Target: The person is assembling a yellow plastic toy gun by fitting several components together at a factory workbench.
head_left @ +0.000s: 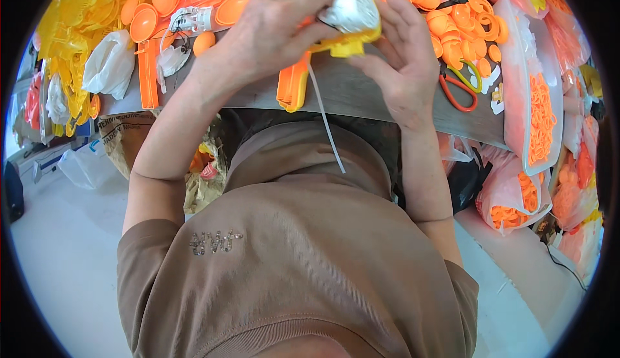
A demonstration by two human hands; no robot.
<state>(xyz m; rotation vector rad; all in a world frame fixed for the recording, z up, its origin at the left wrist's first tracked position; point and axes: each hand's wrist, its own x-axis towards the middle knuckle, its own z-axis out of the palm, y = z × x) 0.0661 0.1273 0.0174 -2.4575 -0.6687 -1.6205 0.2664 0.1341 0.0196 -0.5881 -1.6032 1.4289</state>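
Note:
Above the grey table (245,90), both hands are closed around a partly assembled plastic piece. It has a white round part (355,10) set against a yellow plastic housing (349,45). My left hand (274,32) grips the white part from the left with thumb and fingers. On the other side, my right hand (407,54) curls its fingers behind the housing, with the thumb near its lower edge. Beneath them is an orange-yellow handle-shaped piece (294,85); whether it joins the housing is hidden. A thin white strip (328,119) hangs down past the table edge.
Orange cups and rounds (462,29) pile at the back. Yellow parts (90,29), a white bag (108,64) and an orange handle piece (148,77) lie left. Scissors (460,90) rest right, beside a bin (515,100) of orange clips. Below stands a bag of orange parts (513,209).

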